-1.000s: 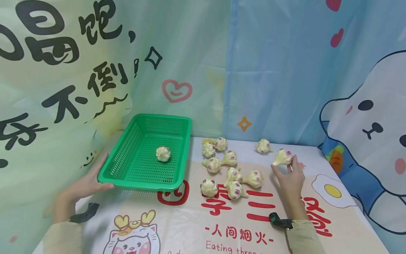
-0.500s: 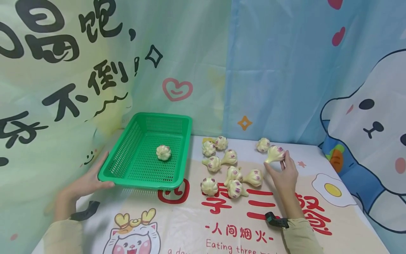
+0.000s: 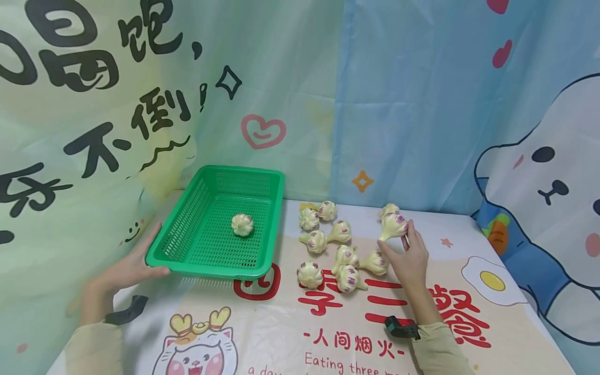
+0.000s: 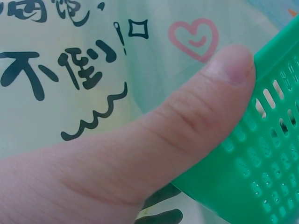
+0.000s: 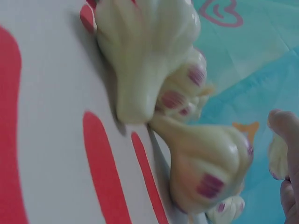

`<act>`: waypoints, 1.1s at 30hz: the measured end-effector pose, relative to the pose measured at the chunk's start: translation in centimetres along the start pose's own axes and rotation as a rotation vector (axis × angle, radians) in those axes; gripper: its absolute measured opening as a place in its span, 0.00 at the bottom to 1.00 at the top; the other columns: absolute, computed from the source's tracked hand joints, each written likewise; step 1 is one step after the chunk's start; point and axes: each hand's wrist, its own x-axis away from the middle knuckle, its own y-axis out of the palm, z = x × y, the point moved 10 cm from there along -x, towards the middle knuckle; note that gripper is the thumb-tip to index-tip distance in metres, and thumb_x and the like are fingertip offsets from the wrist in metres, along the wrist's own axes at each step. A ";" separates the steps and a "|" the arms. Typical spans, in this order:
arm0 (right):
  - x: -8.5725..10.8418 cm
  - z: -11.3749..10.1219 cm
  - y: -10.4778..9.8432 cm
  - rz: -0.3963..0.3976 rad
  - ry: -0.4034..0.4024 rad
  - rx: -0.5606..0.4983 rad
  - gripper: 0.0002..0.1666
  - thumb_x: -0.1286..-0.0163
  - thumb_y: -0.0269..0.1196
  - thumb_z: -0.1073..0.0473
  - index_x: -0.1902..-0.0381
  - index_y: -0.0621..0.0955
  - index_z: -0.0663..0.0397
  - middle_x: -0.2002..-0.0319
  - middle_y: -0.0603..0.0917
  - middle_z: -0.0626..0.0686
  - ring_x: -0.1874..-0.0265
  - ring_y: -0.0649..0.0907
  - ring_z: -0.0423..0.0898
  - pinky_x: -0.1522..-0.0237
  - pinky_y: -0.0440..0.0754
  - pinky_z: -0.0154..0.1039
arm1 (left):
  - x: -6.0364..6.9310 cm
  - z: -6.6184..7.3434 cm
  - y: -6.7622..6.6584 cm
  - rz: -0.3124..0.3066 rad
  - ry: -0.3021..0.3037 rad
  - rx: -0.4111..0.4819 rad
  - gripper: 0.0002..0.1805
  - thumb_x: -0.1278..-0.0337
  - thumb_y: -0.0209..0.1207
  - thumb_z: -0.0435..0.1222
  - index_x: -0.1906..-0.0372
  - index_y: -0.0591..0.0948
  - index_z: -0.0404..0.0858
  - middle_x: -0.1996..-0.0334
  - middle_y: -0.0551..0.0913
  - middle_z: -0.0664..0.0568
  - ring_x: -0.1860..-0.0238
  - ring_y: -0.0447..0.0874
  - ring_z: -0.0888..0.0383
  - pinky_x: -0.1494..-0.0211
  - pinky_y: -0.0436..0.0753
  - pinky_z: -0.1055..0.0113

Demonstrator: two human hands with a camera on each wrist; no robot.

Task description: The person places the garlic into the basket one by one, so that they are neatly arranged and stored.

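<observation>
The right hand (image 3: 410,259) pinches a garlic bulb (image 3: 394,226) between thumb and fingers, its stem pointing down-left, in front of another bulb (image 3: 389,209) at the back. At the left, the left hand (image 3: 133,264) rests against the near-left corner of a green basket (image 3: 161,263), thumb extended along its rim. One garlic bulb (image 3: 242,224) lies in the basket. In the left wrist view the thumb lies on the basket's side (image 4: 280,135); the other fingers are hidden. The right wrist view shows part of the right hand (image 5: 288,154) at the right edge, near large bulbs (image 5: 210,163).
Several garlic bulbs (image 3: 348,278) lie in a loose group between the basket and the right hand. A printed cloth (image 3: 281,333) covers the table, and a patterned curtain (image 3: 300,94) hangs behind it.
The right hand has moved left with its garlic bulb, which now partly covers the bulb at the back. The left hand and basket have stayed in place.
</observation>
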 end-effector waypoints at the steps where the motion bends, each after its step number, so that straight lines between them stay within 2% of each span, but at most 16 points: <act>1: 0.1 -0.2 0.2 -0.007 -0.009 -0.004 0.58 0.47 0.73 0.52 0.25 0.54 0.51 0.33 0.67 0.57 0.35 0.71 0.51 0.42 0.69 0.33 | 0.0 0.0 0.0 -0.001 0.000 -0.007 0.65 0.52 0.68 0.36 0.26 0.28 0.56 0.25 0.32 0.38 0.28 0.33 0.32 0.38 0.46 0.27; 6: 0.6 -1.4 0.9 -0.019 -0.060 -0.017 0.58 0.48 0.74 0.53 0.26 0.55 0.55 0.36 0.69 0.58 0.36 0.72 0.52 0.43 0.69 0.33 | 0.1 -0.2 0.0 -0.007 0.003 -0.030 0.64 0.52 0.67 0.37 0.26 0.28 0.57 0.25 0.33 0.38 0.28 0.34 0.33 0.37 0.47 0.29; 11: 1.1 -2.7 1.6 -0.027 -0.108 -0.046 0.57 0.50 0.75 0.56 0.27 0.57 0.60 0.37 0.70 0.61 0.37 0.73 0.55 0.44 0.70 0.34 | 0.2 -0.2 -0.1 -0.008 -0.003 -0.017 0.64 0.51 0.67 0.37 0.26 0.28 0.54 0.25 0.32 0.38 0.28 0.33 0.33 0.37 0.46 0.29; 16: 1.5 -3.8 2.3 -0.046 -0.147 -0.053 0.58 0.50 0.75 0.57 0.27 0.57 0.58 0.36 0.69 0.61 0.38 0.74 0.55 0.46 0.70 0.32 | 0.4 -0.1 -0.2 -0.005 -0.005 -0.015 0.64 0.52 0.67 0.37 0.26 0.28 0.54 0.25 0.32 0.38 0.28 0.33 0.32 0.37 0.46 0.29; 20: 1.6 -4.4 2.8 -0.060 -0.156 -0.071 0.58 0.50 0.75 0.57 0.27 0.57 0.58 0.34 0.68 0.61 0.37 0.73 0.55 0.45 0.70 0.31 | 0.5 -0.1 -0.3 0.001 -0.005 -0.013 0.64 0.52 0.68 0.37 0.26 0.28 0.54 0.25 0.31 0.38 0.27 0.32 0.32 0.37 0.46 0.28; 26: 2.1 -5.6 3.0 -0.059 -0.178 -0.115 0.58 0.53 0.77 0.59 0.28 0.59 0.62 0.34 0.68 0.62 0.38 0.74 0.55 0.47 0.69 0.24 | 0.4 -0.2 -0.4 0.005 0.004 -0.011 0.65 0.53 0.68 0.36 0.26 0.29 0.55 0.25 0.33 0.37 0.28 0.35 0.33 0.37 0.47 0.29; 29: 2.4 -5.9 3.0 -0.070 -0.178 -0.115 0.59 0.53 0.76 0.58 0.28 0.58 0.60 0.33 0.67 0.61 0.38 0.74 0.55 0.47 0.70 0.26 | 0.2 -0.4 -0.2 -0.001 -0.004 -0.015 0.65 0.53 0.68 0.37 0.26 0.29 0.57 0.25 0.33 0.38 0.28 0.36 0.34 0.37 0.47 0.30; 33: 2.7 -6.2 3.1 -0.087 -0.173 -0.112 0.59 0.52 0.76 0.58 0.27 0.57 0.56 0.33 0.68 0.61 0.37 0.73 0.54 0.46 0.70 0.27 | -0.2 -0.2 -0.1 -0.002 0.012 -0.007 0.65 0.54 0.68 0.36 0.26 0.29 0.55 0.25 0.34 0.38 0.28 0.37 0.35 0.36 0.48 0.30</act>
